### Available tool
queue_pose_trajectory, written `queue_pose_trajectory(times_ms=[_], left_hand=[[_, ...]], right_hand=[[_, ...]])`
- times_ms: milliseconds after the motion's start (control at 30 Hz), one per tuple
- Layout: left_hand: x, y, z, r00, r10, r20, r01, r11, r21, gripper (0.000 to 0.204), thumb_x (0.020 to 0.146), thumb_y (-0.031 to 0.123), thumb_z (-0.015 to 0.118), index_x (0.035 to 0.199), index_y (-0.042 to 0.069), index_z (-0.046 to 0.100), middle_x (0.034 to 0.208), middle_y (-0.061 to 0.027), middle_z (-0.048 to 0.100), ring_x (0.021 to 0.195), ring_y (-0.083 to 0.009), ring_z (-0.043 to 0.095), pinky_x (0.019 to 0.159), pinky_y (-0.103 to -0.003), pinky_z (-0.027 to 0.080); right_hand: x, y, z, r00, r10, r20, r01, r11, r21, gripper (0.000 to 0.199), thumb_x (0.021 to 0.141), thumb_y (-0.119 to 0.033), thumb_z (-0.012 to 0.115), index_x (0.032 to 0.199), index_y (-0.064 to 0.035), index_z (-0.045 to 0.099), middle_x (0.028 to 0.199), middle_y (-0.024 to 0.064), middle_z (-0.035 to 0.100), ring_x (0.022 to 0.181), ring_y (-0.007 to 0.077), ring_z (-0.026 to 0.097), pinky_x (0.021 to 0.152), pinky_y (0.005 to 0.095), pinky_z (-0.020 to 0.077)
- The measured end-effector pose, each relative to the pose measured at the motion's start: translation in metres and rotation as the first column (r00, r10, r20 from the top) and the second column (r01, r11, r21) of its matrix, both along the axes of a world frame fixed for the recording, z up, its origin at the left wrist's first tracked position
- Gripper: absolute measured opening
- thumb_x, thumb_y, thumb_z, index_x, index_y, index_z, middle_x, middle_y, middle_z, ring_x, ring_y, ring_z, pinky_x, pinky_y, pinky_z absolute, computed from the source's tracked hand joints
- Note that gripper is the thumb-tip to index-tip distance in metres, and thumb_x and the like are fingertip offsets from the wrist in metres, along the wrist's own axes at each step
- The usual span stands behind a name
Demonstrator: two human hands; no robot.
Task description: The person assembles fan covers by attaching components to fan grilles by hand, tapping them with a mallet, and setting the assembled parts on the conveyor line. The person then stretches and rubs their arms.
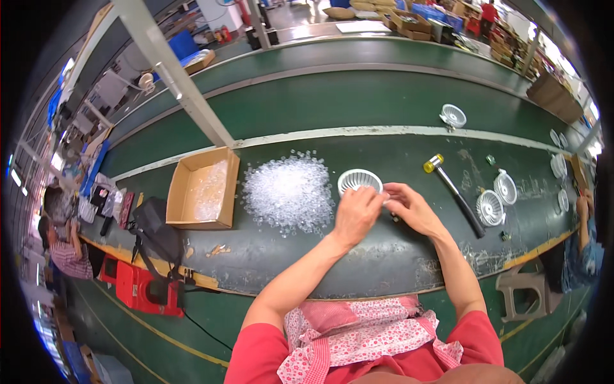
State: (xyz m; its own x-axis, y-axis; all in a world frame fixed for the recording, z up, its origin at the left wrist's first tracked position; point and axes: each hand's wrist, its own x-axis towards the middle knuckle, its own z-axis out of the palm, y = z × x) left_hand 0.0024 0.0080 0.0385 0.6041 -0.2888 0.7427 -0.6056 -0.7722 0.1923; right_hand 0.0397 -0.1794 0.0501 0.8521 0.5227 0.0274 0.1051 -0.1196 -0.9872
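A white round fan grille (359, 180) with slanted slats lies in front of me on the dark green table. My left hand (358, 214) has its fingers closed over the near rim. At the right edge my right hand (412, 208) pinches with thumb and forefinger, close to the left fingertips. Whatever small piece may lie between the fingers is hidden. Just left of the grille spreads a heap of small clear plastic pieces (288, 192). To the right rests a hammer (457, 195) with a yellow head and black handle.
An open cardboard box (225, 206) holds more clear pieces. Finished-looking white grilles (490, 208) lie right of the hammer, and another grille (453, 116) sits on the green belt (332, 96). A black bag (157, 230) hangs at the left edge. Co-workers sit at both sides.
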Motion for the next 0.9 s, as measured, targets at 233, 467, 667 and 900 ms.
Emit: queue_pose_trajectory(times_ms=[233,467,667,900], left_hand=[[0.005,0.008,0.0,0.993,0.09,0.071,-0.092,0.995,0.025,0.026,0.076,0.013,0.07,0.102,0.012,0.07,0.094,-0.001,0.058,0.084,-0.0181,0.057,0.072,-0.036,0.04],[0.012,0.005,-0.001,0.992,0.123,0.018,-0.124,0.992,0.016,0.023,0.076,0.009,0.073,0.099,0.013,0.07,0.09,0.0007,0.061,0.094,-0.0175,0.057,0.087,-0.038,0.039],[0.009,0.007,-0.001,0.998,0.035,-0.043,-0.04,0.993,-0.109,0.026,0.075,0.001,0.071,0.099,0.01,0.07,0.086,-0.0013,0.062,0.089,-0.0197,0.058,0.088,-0.038,0.038],[0.006,0.005,0.001,0.986,-0.101,-0.132,0.056,0.951,-0.303,0.021,0.076,-0.001,0.075,0.094,0.01,0.07,0.081,-0.0009,0.063,0.083,-0.0202,0.058,0.083,-0.036,0.039]], right_hand=[[-0.015,0.016,0.013,0.998,-0.051,0.04,0.056,0.991,-0.123,0.029,0.096,-0.012,0.062,0.12,0.0026,0.056,0.088,0.0066,0.065,0.082,0.0131,0.06,0.077,0.0288,0.0505],[-0.014,0.015,-0.002,0.835,-0.034,0.55,0.188,0.955,-0.227,0.014,0.095,-0.01,0.059,0.101,0.001,0.065,0.093,0.0172,0.065,0.088,0.0344,0.063,0.078,0.0403,0.05],[-0.014,0.007,0.006,0.786,-0.104,0.609,0.26,0.95,-0.174,0.014,0.095,-0.01,0.059,0.102,0.0008,0.064,0.092,0.0169,0.065,0.085,0.035,0.063,0.076,0.0403,0.0504],[-0.012,-0.004,0.022,0.994,-0.092,0.066,0.092,0.996,0.002,0.02,0.097,-0.015,0.06,0.107,0.0013,0.065,0.076,0.0019,0.059,0.074,0.0102,0.054,0.068,0.0273,0.0443]])
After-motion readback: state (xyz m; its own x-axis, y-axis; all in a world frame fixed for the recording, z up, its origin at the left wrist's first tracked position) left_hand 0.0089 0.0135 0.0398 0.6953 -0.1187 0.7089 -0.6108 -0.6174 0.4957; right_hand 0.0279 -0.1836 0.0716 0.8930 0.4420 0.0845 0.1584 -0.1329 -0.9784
